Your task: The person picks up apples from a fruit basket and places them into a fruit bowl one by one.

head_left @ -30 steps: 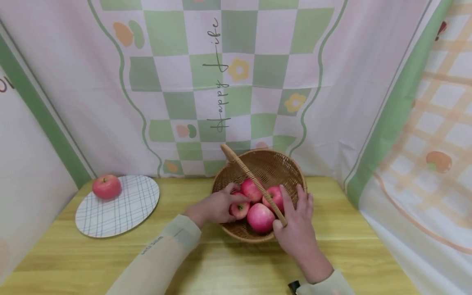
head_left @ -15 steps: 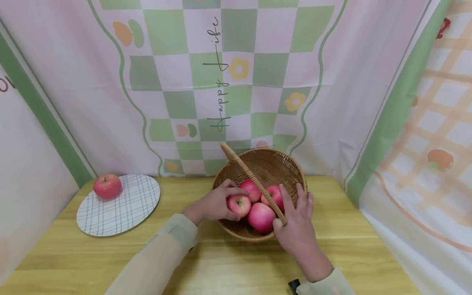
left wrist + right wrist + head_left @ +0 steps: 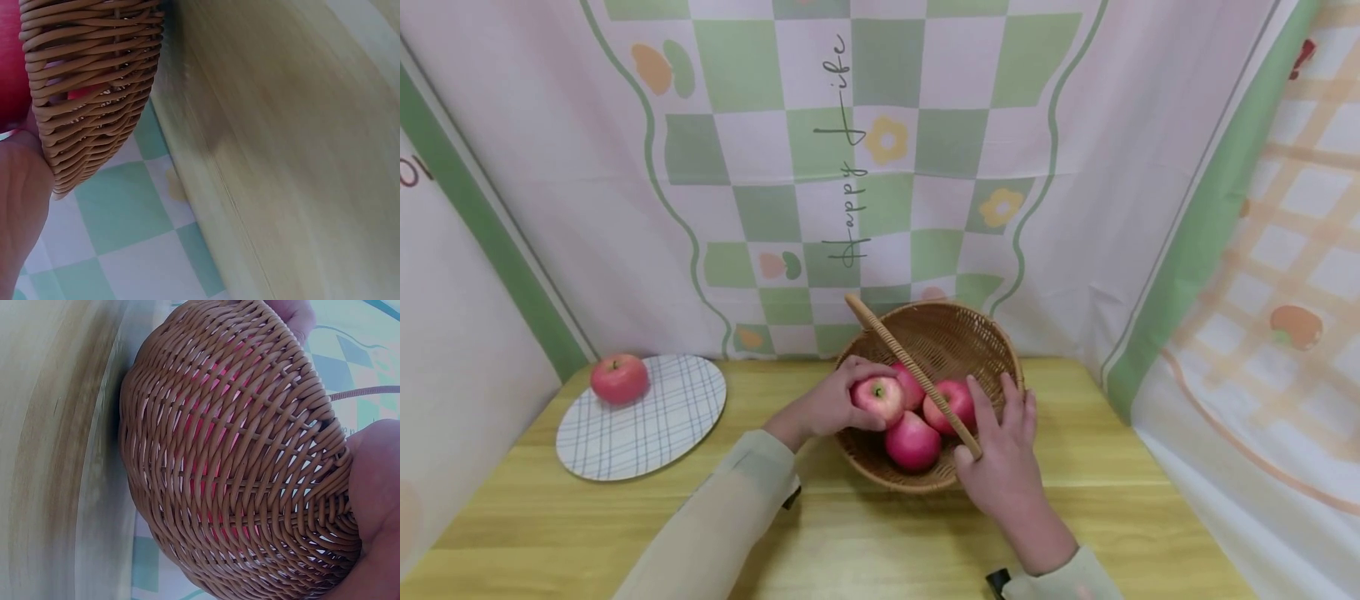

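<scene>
Held apple: it has risen over the last second from low among the fruit to the basket's left rim; the apple [image 3: 878, 402] overlaps the rear apple [image 3: 910, 387], so contact between them is hard to tell.
Left hand: fingers and thumb round that apple, the hand [image 3: 831, 404] gripping it from the side.
Neighbours: the front apple [image 3: 913, 442] has shifted left, into space the held one gave up; the right apple [image 3: 946, 407] has moved only slightly.
Meaning: the held apple seems freed from the pile, leaving three lower down.
Right hand: unmoved, the hand [image 3: 1003, 467] rests on the rim by the handle [image 3: 897, 347], fingers spread, probably steadying the basket [image 3: 955, 337].
Apple's look: pinkish red, paler around the dark stem, which faces up.
Plate: one redder apple [image 3: 619, 379] sits unchanged at the far-left edge of the checked plate [image 3: 643, 446] on the bench [image 3: 880, 554].
</scene>
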